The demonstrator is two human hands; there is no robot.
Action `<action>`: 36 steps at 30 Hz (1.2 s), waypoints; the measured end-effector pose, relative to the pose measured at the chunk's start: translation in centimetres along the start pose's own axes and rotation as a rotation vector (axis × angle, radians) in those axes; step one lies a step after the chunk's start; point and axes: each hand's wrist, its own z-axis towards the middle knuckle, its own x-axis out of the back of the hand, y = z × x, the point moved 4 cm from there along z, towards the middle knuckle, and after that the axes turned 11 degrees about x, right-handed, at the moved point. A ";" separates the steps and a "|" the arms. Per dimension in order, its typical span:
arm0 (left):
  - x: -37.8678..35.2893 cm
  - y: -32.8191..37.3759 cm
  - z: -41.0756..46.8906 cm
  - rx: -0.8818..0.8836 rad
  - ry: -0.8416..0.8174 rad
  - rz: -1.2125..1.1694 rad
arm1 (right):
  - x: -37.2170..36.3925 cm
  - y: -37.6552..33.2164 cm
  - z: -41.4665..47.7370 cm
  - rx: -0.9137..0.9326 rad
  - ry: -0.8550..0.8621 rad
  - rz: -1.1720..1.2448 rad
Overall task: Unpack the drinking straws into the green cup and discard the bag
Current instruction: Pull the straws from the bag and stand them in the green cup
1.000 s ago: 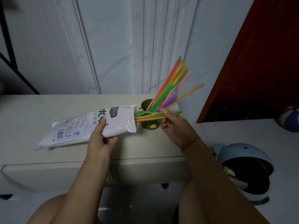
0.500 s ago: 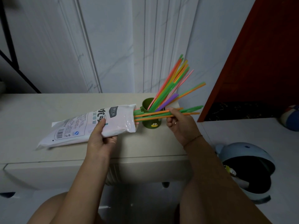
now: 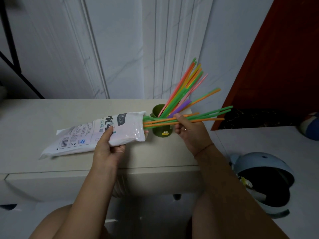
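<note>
A white plastic bag [image 3: 89, 135] with printed text lies on the cream cabinet top [image 3: 51, 114], its open mouth facing right. My left hand [image 3: 108, 149] grips the bag near its middle. My right hand [image 3: 188, 130] pinches a bundle of green and orange straws [image 3: 207, 115] that stretch horizontally, their left ends still at the bag's mouth. Just behind them stands the green cup [image 3: 159, 133] with a small yellow figure on its front. Several colourful straws [image 3: 186, 87] lean up and to the right out of the cup.
A light blue bin [image 3: 262, 169] with a dark opening sits on the floor at the lower right. A dark red panel [image 3: 284, 57] rises at the right. The white wall stands close behind the cabinet. A blue and white ball [image 3: 310, 126] lies at the far right.
My right hand has drawn the green and orange straws farther right out of the bag. My left hand and the bag have stayed in place.
</note>
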 end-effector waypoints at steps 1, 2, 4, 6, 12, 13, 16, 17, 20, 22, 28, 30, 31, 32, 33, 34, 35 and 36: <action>0.2 0.5 0.1 -0.008 0.005 -0.001 | 0.3 -0.5 0.2 0.012 0.006 -0.005; 0.3 0.9 0.2 -0.015 0.007 -0.002 | 0.7 -1.0 0.4 0.022 0.015 -0.008; 0.2 1.7 0.3 -0.029 0.005 -0.011 | 1.3 -1.9 0.7 0.036 0.046 -0.015; 0.1 2.2 0.4 -0.045 0.007 -0.021 | 1.9 -2.6 1.1 0.052 0.078 -0.032; -0.2 2.9 0.5 -0.059 0.013 -0.016 | 3.4 -4.7 1.5 0.113 0.152 -0.108; -0.2 2.8 0.5 -0.056 0.011 -0.022 | 3.6 -5.1 1.5 0.127 0.170 -0.122; -0.3 2.5 0.3 -0.051 0.007 -0.027 | 4.4 -6.0 1.6 0.164 0.215 -0.173; -0.3 2.4 0.3 -0.051 0.007 -0.024 | 4.6 -6.4 1.7 0.177 0.228 -0.191; -0.2 2.3 0.2 -0.044 0.002 -0.023 | 5.2 -7.5 1.8 0.222 0.259 -0.242; -0.3 2.2 0.2 -0.039 0.001 -0.027 | 5.4 -8.1 1.8 0.256 0.276 -0.271; -0.4 1.9 0.0 -0.029 -0.006 -0.015 | 4.4 -8.5 1.7 0.323 0.281 -0.366; -0.3 1.8 0.0 -0.027 -0.005 -0.006 | 3.7 -8.3 1.9 0.332 0.263 -0.419; -0.2 1.8 0.0 -0.024 -0.006 -0.004 | 3.4 -8.3 2.1 0.336 0.251 -0.453; -0.2 1.8 0.0 -0.022 -0.007 -0.005 | 3.0 -8.2 2.3 0.338 0.234 -0.487; -0.2 1.7 0.0 -0.022 -0.006 -0.009 | 2.6 -8.0 2.6 0.336 0.215 -0.519; -0.2 1.8 0.0 -0.024 -0.005 -0.013 | 2.3 -7.7 2.9 0.331 0.196 -0.552; -0.1 1.8 0.0 -0.026 -0.005 -0.016 | 1.9 -7.5 3.2 0.321 0.176 -0.588; -0.1 1.8 0.0 -0.028 -0.006 -0.017 | 1.6 -7.1 3.5 0.305 0.153 -0.625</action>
